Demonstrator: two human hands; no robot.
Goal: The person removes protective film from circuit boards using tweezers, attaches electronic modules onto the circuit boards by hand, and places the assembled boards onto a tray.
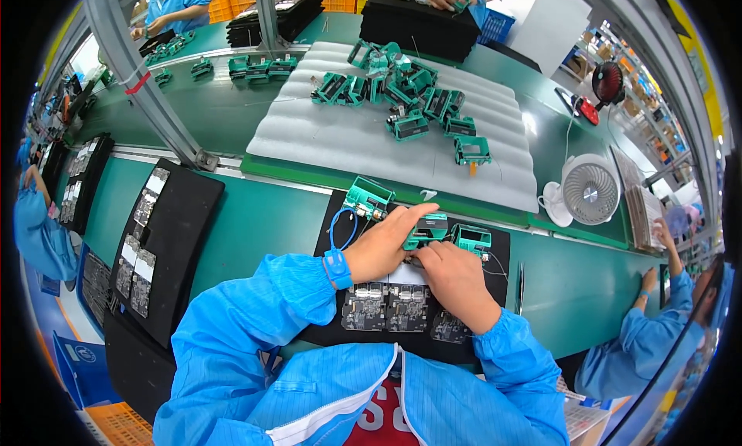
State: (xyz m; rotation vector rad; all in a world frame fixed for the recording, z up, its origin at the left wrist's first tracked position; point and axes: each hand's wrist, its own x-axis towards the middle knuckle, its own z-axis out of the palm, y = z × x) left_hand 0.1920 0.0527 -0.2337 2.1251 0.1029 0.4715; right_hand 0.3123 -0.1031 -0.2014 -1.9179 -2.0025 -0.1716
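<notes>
My left hand (384, 243) grips a green plastic module (427, 230) over a black mat (334, 214). My right hand (454, 278) is closed beside it, its fingertips pressing at the module's underside. Two more green modules rest on the mat: one (368, 197) by my left fingers, another (472, 238) just right of my hands. Dark circuit boards (386, 307) lie in a row on the mat beneath my wrists. A blue wrist strap (337, 268) with a coiled cord circles my left wrist.
A white foam sheet (325, 137) on the conveyor carries several green modules (410, 98). A small white fan (589, 189) stands at right, with tweezers (520, 277) nearer. A black tray of boards (158, 245) lies at left. Other people in blue work around.
</notes>
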